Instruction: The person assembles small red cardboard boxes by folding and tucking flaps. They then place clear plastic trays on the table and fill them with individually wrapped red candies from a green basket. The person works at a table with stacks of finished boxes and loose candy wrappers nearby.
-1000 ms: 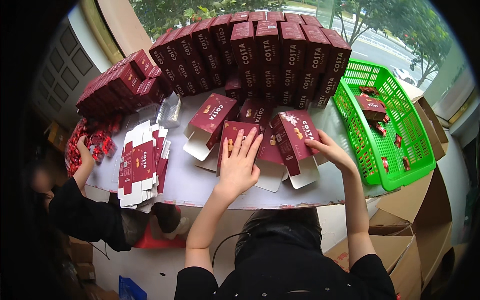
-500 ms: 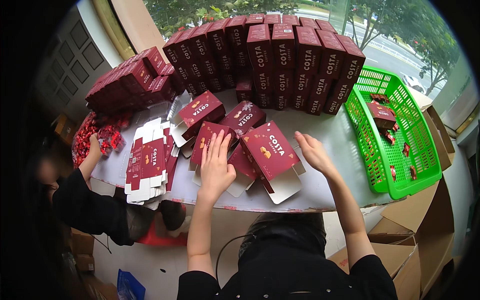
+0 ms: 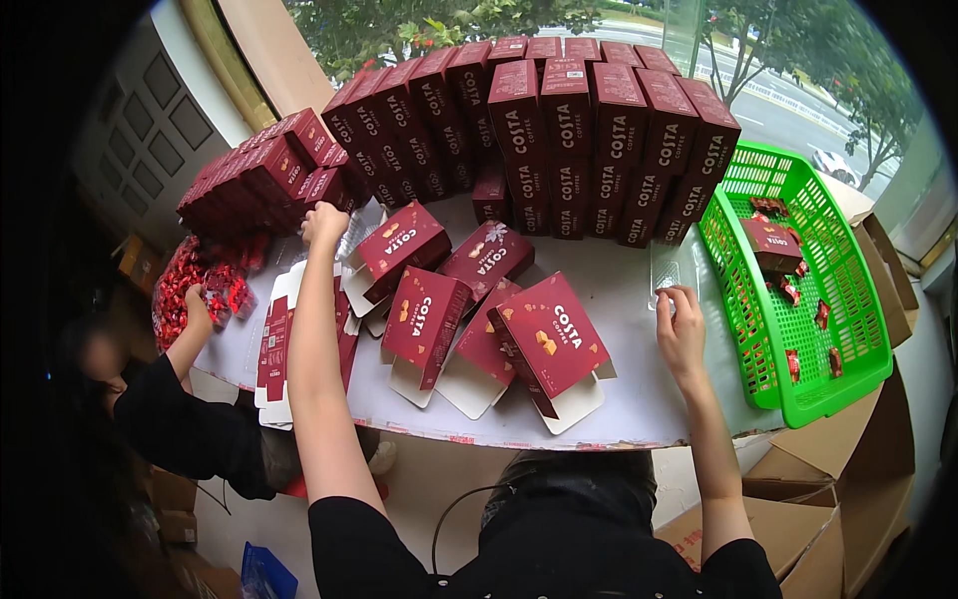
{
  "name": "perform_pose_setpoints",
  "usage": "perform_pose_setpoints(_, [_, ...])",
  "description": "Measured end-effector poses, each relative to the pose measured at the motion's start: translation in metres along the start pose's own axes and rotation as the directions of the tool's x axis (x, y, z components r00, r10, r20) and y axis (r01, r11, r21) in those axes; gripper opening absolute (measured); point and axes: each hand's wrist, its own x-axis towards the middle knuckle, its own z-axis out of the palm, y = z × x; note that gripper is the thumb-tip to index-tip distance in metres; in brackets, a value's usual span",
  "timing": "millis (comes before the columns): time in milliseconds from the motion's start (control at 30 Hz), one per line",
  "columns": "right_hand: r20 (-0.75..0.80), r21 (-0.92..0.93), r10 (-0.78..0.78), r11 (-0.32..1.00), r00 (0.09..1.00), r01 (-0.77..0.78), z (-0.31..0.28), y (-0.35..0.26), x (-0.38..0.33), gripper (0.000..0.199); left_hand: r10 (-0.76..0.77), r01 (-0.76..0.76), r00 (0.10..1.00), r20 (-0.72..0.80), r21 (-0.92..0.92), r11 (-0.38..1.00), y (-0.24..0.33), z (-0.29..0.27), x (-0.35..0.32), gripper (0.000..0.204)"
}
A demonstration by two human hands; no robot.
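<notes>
My left hand [image 3: 325, 227] reaches far left, its fingers curled down beside clear plastic trays [image 3: 361, 222]; whatever is under the fingertips is hidden. On the right, my right hand [image 3: 681, 329] is closed with its fingertips at the near edge of a clear plastic tray [image 3: 681, 268], which it seems to pinch. Between my arms lie several dark red cartons with open white flaps, among them a front carton [image 3: 554, 334] and a carton [image 3: 424, 314] left of it. Under my left forearm is a pile of flat, unfolded cartons [image 3: 274, 349].
Closed red cartons [image 3: 569, 130] stand stacked along the back, with more cartons [image 3: 254, 170] at the left. A green basket [image 3: 833, 404] at the right holds a carton and wrapped sweets. A co-worker's hand [image 3: 196, 309] touches a heap of red-wrapped pieces [image 3: 185, 270].
My left hand has left the open carton and moved up-left to the clear trays. My right hand has shifted right, and a clear tray now shows at its fingertips.
</notes>
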Motion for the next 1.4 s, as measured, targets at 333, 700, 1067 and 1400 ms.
perform_pose_setpoints(333, [0.016, -0.043, 0.038, 0.998, 0.999, -0.037, -0.006, 0.002, 0.0, 0.012, 0.048, -0.043, 0.993, 0.108, -0.047, 0.998, -0.049, 0.065, 0.056, 0.054])
perform_pose_setpoints(700, [-0.062, -0.006, -0.028, 1.0, 0.998, 0.028, -0.006, -0.008, 0.001, 0.01, 0.274, -0.327, 0.848, -0.454, -0.042, 0.944, -0.049, 0.018, 0.013, 0.026])
perform_pose_setpoints(1067, [0.141, 0.359, -0.028, 0.933, 0.99, -0.025, -0.033, -0.065, 0.02, 0.011, 0.493, -0.905, 0.422, -0.76, -0.321, 0.28, 0.054, -0.069, -0.248, 0.025])
perform_pose_setpoints(1400, [0.348, 0.579, 0.064, 0.77, 0.935, -0.268, -0.064, -0.119, 0.072, 0.03, 0.601, -0.858, 0.267, -0.754, -0.469, -0.207, 0.119, -0.06, -0.329, 0.037])
